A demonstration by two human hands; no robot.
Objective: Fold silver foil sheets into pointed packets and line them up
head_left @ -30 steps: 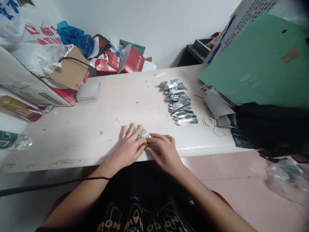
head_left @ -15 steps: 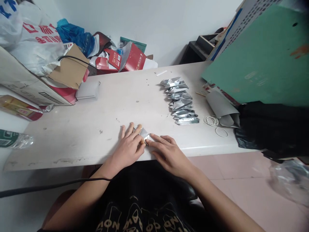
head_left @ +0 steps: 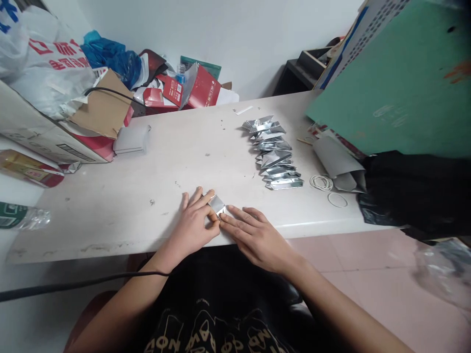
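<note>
Down near the front edge of the white desk (head_left: 121,206), both hands press on a small silver foil piece (head_left: 218,203). Most of the piece lies hidden beneath them; only one shiny corner shows between the two sets of fingertips. The left hand (head_left: 194,223) lies palm down with its fingers spread flat on the foil's left side. The right hand (head_left: 253,233) lies beside it, its fingers stretched out and close together, their tips touching the foil's near edge. Neither hand is closed around the foil; both simply bear down on it.

Farther back and to the right, well apart from the hands, a row of folded foil pieces (head_left: 274,154) runs away from the person. Just right of that row lie two white rubber bands (head_left: 327,189) and a grey folded paper (head_left: 336,164). A large green board (head_left: 397,93) leans over the desk's right end, above a black bag (head_left: 415,191). Across the left side sit a cardboard box (head_left: 47,127), a small grey box (head_left: 131,139), red cartons (head_left: 195,90) and a plastic bottle (head_left: 20,215). A black cable (head_left: 73,284) crosses below the desk edge by the left forearm.
</note>
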